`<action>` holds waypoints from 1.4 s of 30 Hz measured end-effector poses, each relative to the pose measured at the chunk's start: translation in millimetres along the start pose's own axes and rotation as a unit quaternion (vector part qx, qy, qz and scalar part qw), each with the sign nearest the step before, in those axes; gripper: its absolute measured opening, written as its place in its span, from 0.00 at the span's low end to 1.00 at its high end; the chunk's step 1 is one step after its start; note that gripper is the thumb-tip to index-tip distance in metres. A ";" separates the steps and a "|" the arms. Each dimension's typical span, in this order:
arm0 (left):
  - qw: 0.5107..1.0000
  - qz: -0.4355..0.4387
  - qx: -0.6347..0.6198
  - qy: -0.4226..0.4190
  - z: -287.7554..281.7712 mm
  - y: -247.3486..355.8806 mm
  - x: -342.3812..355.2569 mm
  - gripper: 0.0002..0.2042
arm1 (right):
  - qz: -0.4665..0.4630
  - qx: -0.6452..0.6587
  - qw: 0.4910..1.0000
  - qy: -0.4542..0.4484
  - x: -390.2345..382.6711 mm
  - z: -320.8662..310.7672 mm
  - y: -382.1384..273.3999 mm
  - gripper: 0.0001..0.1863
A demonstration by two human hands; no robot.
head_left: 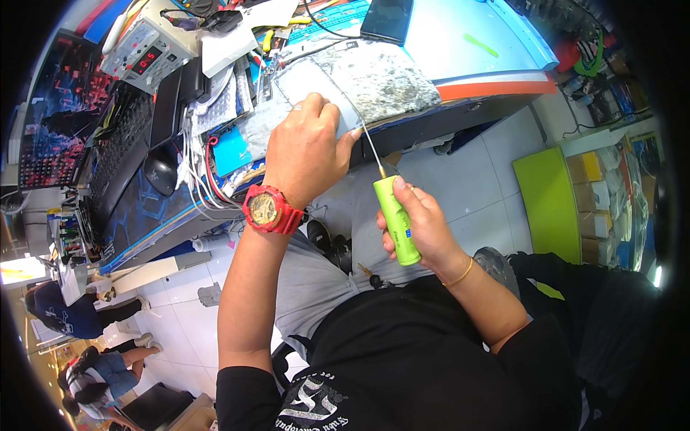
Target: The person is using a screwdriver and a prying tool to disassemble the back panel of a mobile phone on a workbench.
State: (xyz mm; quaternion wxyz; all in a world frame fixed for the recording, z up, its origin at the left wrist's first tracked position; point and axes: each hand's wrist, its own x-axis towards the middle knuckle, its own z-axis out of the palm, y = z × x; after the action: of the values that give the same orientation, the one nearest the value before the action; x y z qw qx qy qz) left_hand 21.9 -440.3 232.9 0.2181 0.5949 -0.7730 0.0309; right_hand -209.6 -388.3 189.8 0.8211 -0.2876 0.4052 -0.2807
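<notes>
My right hand [428, 223] is wrapped round a bright green cylindrical handle [397, 223] with a long thin metal shaft [371, 144]. The shaft slants up and left to the edge of a thin, flat light-grey panel [309, 77] at the bench edge. My left hand [307, 144], with a red watch on its wrist, has its fingers curled over that panel. Its thumb lies along the panel's right edge, close to the shaft. The left palm hides part of the panel, and the shaft's exact contact with the edge is hard to make out.
A stained grey mat [388, 79] lies under the panel, with a dark phone [388, 18] behind it. To the left are a power supply [147, 54], a keyboard [122, 144], a mouse [159, 174] and loose cables [192, 154]. Two people stand far left.
</notes>
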 end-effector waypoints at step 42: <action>1.000 -0.005 0.018 0.022 2.3 1.5 3.0 0.20 | -0.029 -0.172 0.984 0.030 0.2 -17.2 -25.8 0.24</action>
State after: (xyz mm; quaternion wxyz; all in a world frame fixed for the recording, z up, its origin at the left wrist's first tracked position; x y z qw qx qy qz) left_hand 19.2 -443.3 232.2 0.2244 0.6018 -0.7644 0.0566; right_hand -229.6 -410.2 199.0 0.7388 -0.4272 0.4634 -0.2388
